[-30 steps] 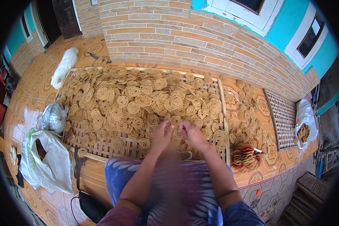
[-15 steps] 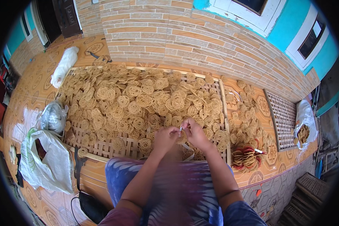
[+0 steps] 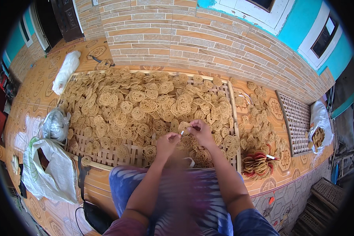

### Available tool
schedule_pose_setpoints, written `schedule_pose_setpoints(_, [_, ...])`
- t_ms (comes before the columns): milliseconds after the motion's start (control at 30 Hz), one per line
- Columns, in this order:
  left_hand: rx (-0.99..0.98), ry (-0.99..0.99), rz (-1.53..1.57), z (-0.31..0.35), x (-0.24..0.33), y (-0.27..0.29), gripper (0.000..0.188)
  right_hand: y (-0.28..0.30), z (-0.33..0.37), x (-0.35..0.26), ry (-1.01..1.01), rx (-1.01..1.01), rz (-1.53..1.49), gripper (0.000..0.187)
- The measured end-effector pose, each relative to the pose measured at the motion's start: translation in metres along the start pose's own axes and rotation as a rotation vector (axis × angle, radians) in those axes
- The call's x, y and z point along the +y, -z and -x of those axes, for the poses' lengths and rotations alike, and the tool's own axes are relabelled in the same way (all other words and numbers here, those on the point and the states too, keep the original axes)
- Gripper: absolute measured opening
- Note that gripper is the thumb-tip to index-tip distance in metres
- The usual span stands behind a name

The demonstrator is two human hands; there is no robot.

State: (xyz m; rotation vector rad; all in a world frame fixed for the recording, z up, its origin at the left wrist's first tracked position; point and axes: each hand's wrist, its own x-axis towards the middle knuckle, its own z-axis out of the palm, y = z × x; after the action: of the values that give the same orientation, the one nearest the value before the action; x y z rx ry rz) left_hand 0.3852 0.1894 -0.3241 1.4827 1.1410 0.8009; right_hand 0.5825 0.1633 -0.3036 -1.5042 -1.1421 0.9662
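Note:
My left hand [image 3: 168, 142] is closed in a pinch, with the short end of a white strip [image 3: 181, 133] showing at its fingertips. To its right, my right hand [image 3: 201, 132] has thumb and fingers pressed together. Whatever they hold, if anything, is too small to make out; a round coiled cracker [image 3: 184, 127] lies right beside its fingertips. Both hands hover over the near part of a woven bamboo rack [image 3: 131, 154] heaped with tan, coiled noodle-like crackers [image 3: 139, 112]. Below the hands, a white loop [image 3: 190, 162] shows near my lap, partly blurred.
Right of the rack lie more crackers and a bundle of tan and red ones [image 3: 259, 163]. A lattice rack [image 3: 293, 122] and an open sack [image 3: 320, 126] stand farther right. White bags [image 3: 49, 169] sit at the left; a white cat-like furry shape [image 3: 67, 70] lies behind them.
My hands, which met at the white strip, have drawn apart. The left moved slightly left and down with the strip's end; the right moved slightly right and up.

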Motion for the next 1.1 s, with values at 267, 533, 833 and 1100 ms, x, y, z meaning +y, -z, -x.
schedule_pose_setpoints(267, [-0.024, 0.021, 0.121, 0.001, 0.004, 0.000, 0.025, 0.003, 0.009, -0.020, 0.035, -0.150, -0.069, 0.014])
schedule_pose_setpoints(533, [-0.079, 0.016, 0.084, 0.001, 0.006, 0.002, 0.018, 0.000, 0.020, -0.042, -0.083, -0.210, 0.022, 0.010])
schedule_pose_setpoints(833, [-0.152, -0.019, -0.096, 0.000, -0.002, 0.004, 0.018, -0.005, 0.020, -0.033, -0.020, -0.250, -0.230, 0.025])
schedule_pose_setpoints(1100, [0.031, -0.052, 0.015, 0.000, 0.010, 0.001, 0.030, -0.006, 0.022, -0.038, 0.075, -0.207, 0.090, 0.024])
